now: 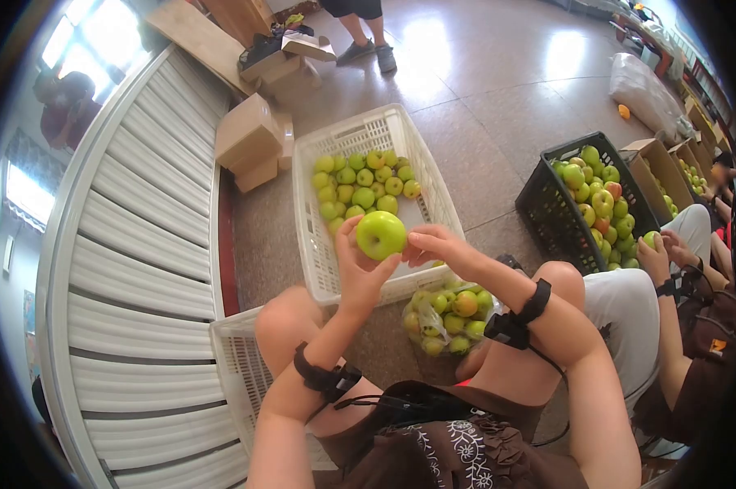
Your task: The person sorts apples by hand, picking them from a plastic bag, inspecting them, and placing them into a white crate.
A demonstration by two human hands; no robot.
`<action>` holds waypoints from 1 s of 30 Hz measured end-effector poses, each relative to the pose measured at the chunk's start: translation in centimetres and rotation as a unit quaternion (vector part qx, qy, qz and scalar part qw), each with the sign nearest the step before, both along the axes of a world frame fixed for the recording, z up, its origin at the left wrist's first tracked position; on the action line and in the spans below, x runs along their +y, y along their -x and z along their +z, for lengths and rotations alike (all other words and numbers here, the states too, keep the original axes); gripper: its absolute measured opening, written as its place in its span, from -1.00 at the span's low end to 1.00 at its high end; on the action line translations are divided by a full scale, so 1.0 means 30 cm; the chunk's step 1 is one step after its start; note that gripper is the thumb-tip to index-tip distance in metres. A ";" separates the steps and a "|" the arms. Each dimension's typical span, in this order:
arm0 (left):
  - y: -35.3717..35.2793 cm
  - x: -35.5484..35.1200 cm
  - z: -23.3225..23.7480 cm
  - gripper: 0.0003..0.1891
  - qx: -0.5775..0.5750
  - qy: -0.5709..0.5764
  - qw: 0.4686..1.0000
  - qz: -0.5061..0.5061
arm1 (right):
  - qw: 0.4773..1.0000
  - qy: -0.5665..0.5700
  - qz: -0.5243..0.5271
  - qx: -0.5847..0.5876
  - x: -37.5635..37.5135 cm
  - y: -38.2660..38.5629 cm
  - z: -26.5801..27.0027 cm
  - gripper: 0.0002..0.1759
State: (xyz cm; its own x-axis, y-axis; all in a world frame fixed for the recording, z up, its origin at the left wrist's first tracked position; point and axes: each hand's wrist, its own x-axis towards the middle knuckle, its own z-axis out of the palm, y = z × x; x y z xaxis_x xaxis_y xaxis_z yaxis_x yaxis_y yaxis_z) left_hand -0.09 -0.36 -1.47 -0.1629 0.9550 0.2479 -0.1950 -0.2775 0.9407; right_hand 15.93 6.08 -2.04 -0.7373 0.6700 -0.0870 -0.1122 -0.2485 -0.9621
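Observation:
A green apple [382,235] is held up over the near part of the white plastic crate [307,224]. My left hand [358,265] cups it from the left and below, thumb across its lower side. My right hand [437,246] is closed, with its fingertips against the apple's right edge; whether they pinch anything small there is hidden. Several green apples [364,197] lie in the far and left parts of the crate. A clear plastic bag [435,342] of green and reddish apples is on the floor between my knees.
A black crate [547,216] full of apples stands to the right. Beside it, a co-worker's hands [660,254] hold an apple. Cardboard boxes [248,134] stand at the upper left, near a white slatted panel [139,281]. Another person's legs [366,33] show at the top.

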 end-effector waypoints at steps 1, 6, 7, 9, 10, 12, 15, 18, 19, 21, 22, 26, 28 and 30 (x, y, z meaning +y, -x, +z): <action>0.000 -0.009 0.016 -0.44 -0.084 0.041 0.996 -0.015 | 0.999 -0.017 -0.033 0.013 -0.002 0.006 0.004 -0.64; 0.058 -0.014 -0.016 -0.45 -0.406 0.186 0.871 -0.203 | 0.924 -0.323 -0.194 -0.071 -0.036 0.014 0.083 -0.88; 0.062 -0.015 -0.032 -0.43 -0.421 0.199 0.859 -0.211 | 0.901 -0.366 -0.215 -0.092 -0.050 0.015 0.100 -0.89; 0.059 -0.018 -0.039 -0.40 -0.425 0.209 0.852 -0.220 | 0.861 -0.432 -0.247 -0.101 -0.065 0.026 0.103 -0.88; 0.051 -0.018 -0.034 -0.40 -0.415 0.208 0.858 -0.221 | 0.847 -0.455 -0.259 -0.089 -0.070 0.034 0.095 -0.88; 0.039 -0.018 -0.025 -0.41 -0.401 0.211 0.865 -0.215 | 0.818 -0.501 -0.271 -0.081 -0.076 0.040 0.097 -0.88; 0.028 -0.022 -0.018 -0.41 -0.388 0.216 0.874 -0.198 | 0.785 -0.547 -0.279 -0.088 -0.085 0.043 0.110 -0.89; 0.025 -0.019 -0.031 -0.37 -0.350 0.196 0.892 -0.209 | 0.787 -0.528 -0.304 -0.093 -0.088 0.053 0.095 -0.89; 0.027 -0.017 -0.037 -0.35 -0.322 0.186 0.902 -0.218 | 0.797 -0.508 -0.311 -0.098 -0.089 0.055 0.090 -0.89; 0.024 -0.016 -0.041 -0.31 -0.276 0.166 0.918 -0.231 | 0.804 -0.490 -0.324 -0.092 -0.089 0.059 0.086 -0.91; 0.021 -0.017 -0.041 -0.31 -0.258 0.157 0.924 -0.234 | 0.802 -0.491 -0.331 -0.080 -0.086 0.062 0.086 -0.92; 0.017 -0.022 -0.051 -0.30 -0.227 0.142 0.931 -0.248 | 0.799 -0.503 -0.311 -0.111 -0.094 0.047 0.098 -0.89; 0.016 -0.028 -0.052 -0.30 -0.225 0.148 0.932 -0.242 | 0.802 -0.497 -0.309 -0.120 -0.093 0.052 0.092 -0.89; 0.015 -0.028 -0.051 -0.30 -0.222 0.152 0.933 -0.239 | 0.805 -0.493 -0.306 -0.127 -0.091 0.055 0.091 -0.89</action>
State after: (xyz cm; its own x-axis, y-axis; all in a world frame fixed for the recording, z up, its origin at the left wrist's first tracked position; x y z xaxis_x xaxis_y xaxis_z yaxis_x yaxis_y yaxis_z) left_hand -0.55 -1.18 -3.01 0.2777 0.9600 -0.0362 -0.6172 0.2072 0.7590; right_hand 14.29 3.36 0.68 -0.2847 0.7365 0.6136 0.3075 0.6764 -0.6693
